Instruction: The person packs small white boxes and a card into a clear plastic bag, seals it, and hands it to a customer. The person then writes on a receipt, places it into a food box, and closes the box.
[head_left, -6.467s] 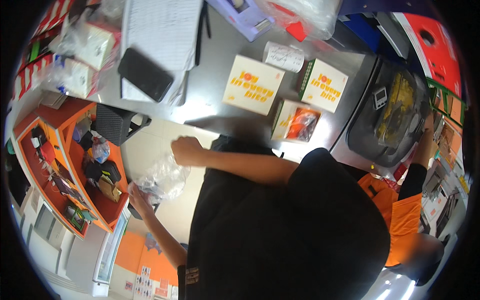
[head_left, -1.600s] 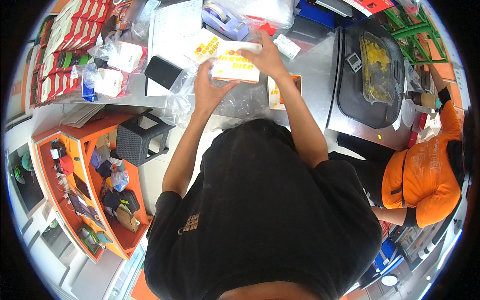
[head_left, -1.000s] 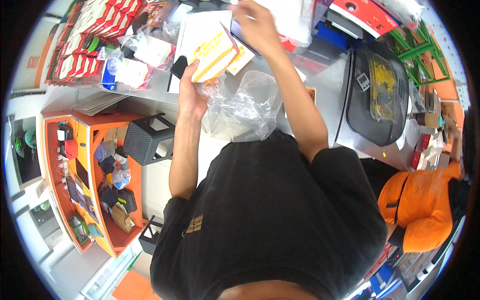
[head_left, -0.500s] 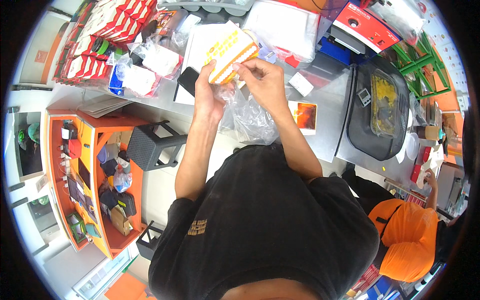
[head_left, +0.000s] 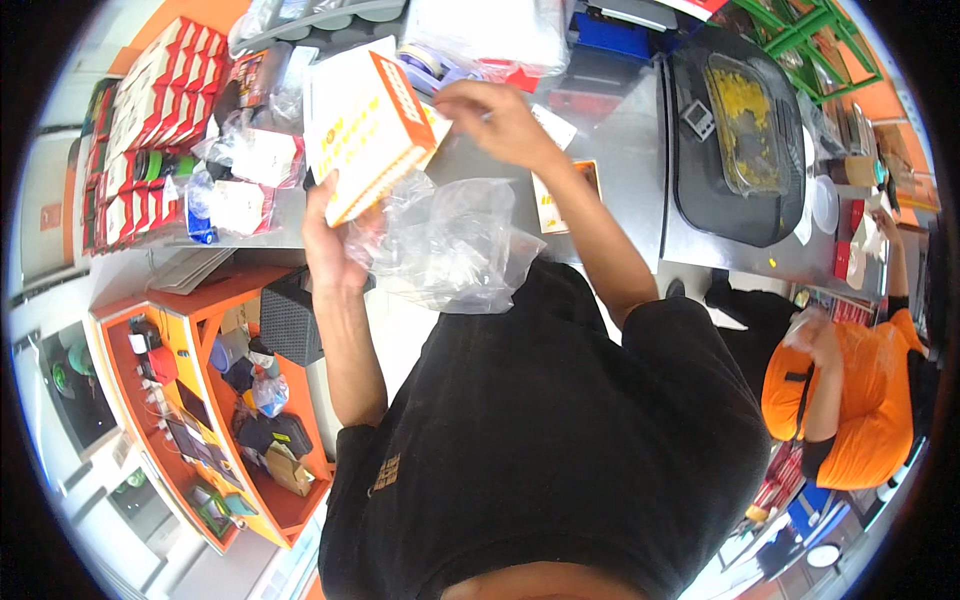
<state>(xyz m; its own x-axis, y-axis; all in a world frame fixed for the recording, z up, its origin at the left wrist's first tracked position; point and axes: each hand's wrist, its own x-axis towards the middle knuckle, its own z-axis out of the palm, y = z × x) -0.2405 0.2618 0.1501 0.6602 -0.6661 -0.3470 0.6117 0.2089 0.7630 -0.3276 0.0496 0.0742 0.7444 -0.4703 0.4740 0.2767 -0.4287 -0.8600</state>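
A white, yellow and orange carton (head_left: 365, 125) is tilted up over the steel table. My left hand (head_left: 328, 235) is closed on its near lower side, thumb along the edge. Crumpled clear plastic bag (head_left: 450, 240) hangs beside that hand, below the carton; whether the fingers also grip it is hidden. Just right of the carton, my right hand (head_left: 505, 125) is raised, its fingers partly bent and apart, with nothing visible in them. Beyond it a purple tape dispenser (head_left: 430, 65) sits on the table.
Red-and-white cartons (head_left: 165, 100) are stacked at the far left, near bagged packs (head_left: 240, 205). A black carrier with a tray of yellow food (head_left: 745, 120) stands right. A small printed card (head_left: 552, 205) lies by my right forearm. A person in orange (head_left: 845, 390) works at right.
The carton has moved left in my left hand and turned to show its broad face. My right hand has come off its edge. My view has shifted, and the plastic bag is spread wider.
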